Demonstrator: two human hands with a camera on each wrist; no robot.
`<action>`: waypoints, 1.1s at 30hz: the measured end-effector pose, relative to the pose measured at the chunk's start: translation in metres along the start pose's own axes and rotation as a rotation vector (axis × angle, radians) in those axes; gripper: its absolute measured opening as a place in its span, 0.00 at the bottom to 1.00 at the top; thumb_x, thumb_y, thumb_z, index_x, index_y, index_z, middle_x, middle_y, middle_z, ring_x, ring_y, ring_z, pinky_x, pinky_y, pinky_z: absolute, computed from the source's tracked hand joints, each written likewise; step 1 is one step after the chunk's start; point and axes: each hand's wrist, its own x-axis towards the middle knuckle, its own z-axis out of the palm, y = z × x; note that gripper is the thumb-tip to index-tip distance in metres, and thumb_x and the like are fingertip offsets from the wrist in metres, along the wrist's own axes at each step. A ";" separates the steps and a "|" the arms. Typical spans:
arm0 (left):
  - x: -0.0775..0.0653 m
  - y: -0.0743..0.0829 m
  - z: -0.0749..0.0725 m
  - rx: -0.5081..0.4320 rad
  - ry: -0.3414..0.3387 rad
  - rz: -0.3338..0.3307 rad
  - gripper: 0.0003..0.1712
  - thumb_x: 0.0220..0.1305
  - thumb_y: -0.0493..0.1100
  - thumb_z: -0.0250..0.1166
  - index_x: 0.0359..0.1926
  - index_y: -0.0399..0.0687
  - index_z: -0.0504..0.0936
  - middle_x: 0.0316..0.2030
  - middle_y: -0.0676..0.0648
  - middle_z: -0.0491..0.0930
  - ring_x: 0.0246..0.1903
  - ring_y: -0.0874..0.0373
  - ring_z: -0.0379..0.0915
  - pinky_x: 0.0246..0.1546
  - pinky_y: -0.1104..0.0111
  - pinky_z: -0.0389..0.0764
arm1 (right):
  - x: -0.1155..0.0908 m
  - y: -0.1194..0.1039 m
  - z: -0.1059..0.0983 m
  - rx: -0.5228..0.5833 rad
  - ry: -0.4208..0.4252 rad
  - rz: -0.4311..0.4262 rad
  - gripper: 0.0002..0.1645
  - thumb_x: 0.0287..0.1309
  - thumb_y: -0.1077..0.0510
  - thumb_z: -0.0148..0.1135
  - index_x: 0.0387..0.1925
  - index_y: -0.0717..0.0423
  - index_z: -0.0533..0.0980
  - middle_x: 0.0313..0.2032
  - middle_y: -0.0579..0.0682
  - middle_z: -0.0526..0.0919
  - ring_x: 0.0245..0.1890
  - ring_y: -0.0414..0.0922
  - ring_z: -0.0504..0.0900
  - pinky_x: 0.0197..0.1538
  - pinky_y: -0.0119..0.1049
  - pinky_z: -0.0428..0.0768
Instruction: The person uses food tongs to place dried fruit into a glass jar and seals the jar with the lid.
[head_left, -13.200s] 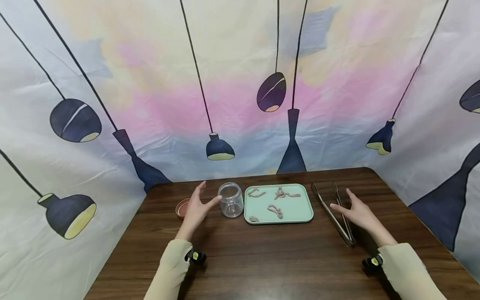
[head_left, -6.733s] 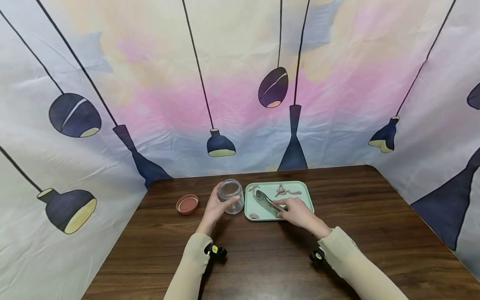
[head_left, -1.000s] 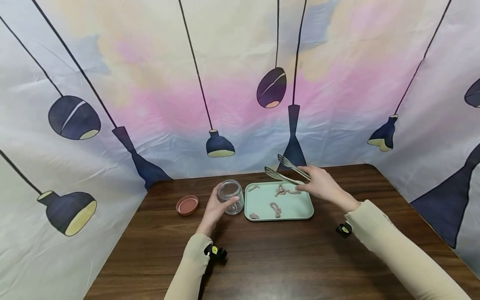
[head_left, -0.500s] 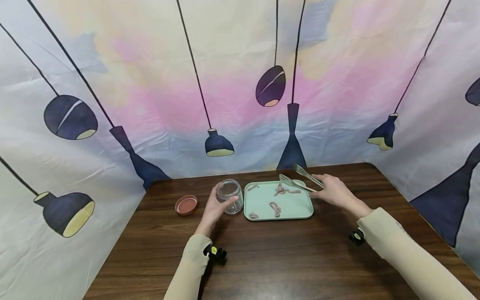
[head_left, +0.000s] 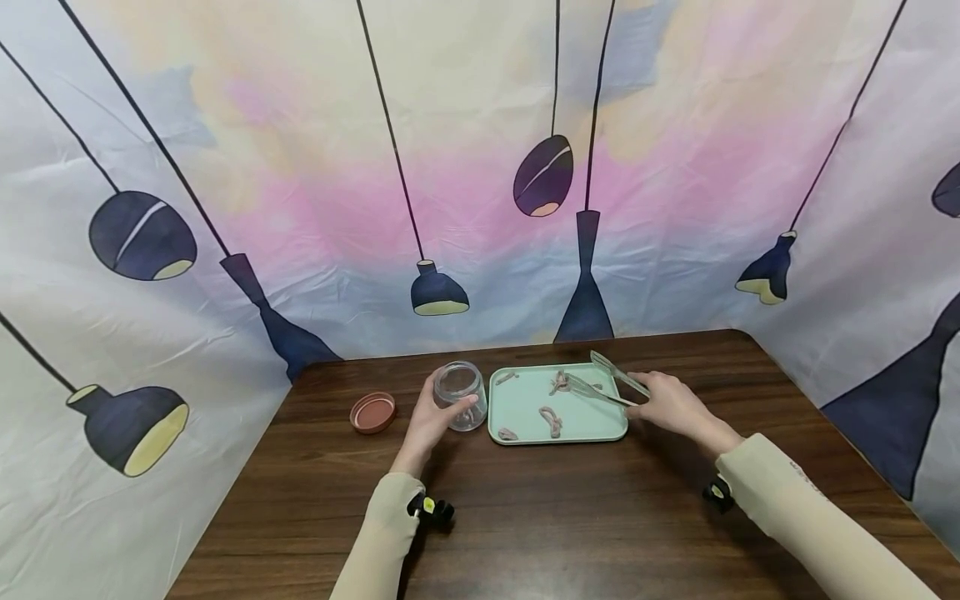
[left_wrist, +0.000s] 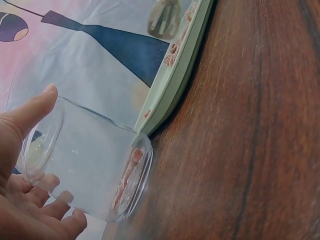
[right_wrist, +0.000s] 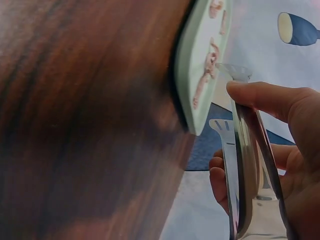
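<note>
Tongs (right_wrist: 246, 160) sat gripped in my right hand (head_left: 670, 405), tips spread, probably to fit around the pinkish strips (head_left: 556, 428) on the tray (head_left: 588, 427). At its nine o'clock, my left hand (head_left: 432, 422) gripped the jar (head_left: 462, 392), likely to steady it.

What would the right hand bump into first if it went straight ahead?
Likely the green tray; the right hand points its tongs that way. Height is unclear, so it might pass above.
</note>
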 end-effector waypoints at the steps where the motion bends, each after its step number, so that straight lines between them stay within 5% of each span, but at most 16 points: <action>1: -0.001 0.000 0.000 0.000 0.001 0.000 0.57 0.55 0.56 0.78 0.78 0.50 0.55 0.71 0.37 0.63 0.69 0.40 0.60 0.65 0.41 0.63 | -0.001 0.001 0.002 0.003 -0.005 0.003 0.45 0.57 0.50 0.73 0.68 0.71 0.68 0.59 0.72 0.75 0.55 0.67 0.77 0.49 0.59 0.77; 18: -0.002 0.000 0.001 -0.006 -0.004 0.006 0.55 0.57 0.54 0.77 0.78 0.49 0.56 0.71 0.37 0.63 0.69 0.40 0.60 0.64 0.41 0.63 | -0.007 0.007 0.014 0.011 -0.029 0.016 0.44 0.57 0.49 0.71 0.67 0.72 0.68 0.58 0.71 0.77 0.49 0.60 0.81 0.46 0.53 0.77; 29: 0.000 0.000 0.001 -0.008 -0.007 0.004 0.56 0.57 0.53 0.77 0.78 0.50 0.55 0.71 0.35 0.62 0.69 0.39 0.59 0.65 0.41 0.62 | -0.007 0.004 0.011 0.019 -0.031 -0.027 0.38 0.58 0.54 0.71 0.65 0.71 0.72 0.55 0.69 0.80 0.28 0.45 0.74 0.35 0.42 0.71; 33: -0.001 0.002 0.000 -0.024 -0.010 0.015 0.55 0.58 0.52 0.77 0.78 0.49 0.54 0.71 0.34 0.61 0.69 0.39 0.59 0.65 0.40 0.61 | -0.008 0.003 0.010 0.040 -0.032 -0.037 0.35 0.59 0.56 0.70 0.64 0.69 0.73 0.46 0.63 0.84 0.18 0.42 0.66 0.28 0.38 0.68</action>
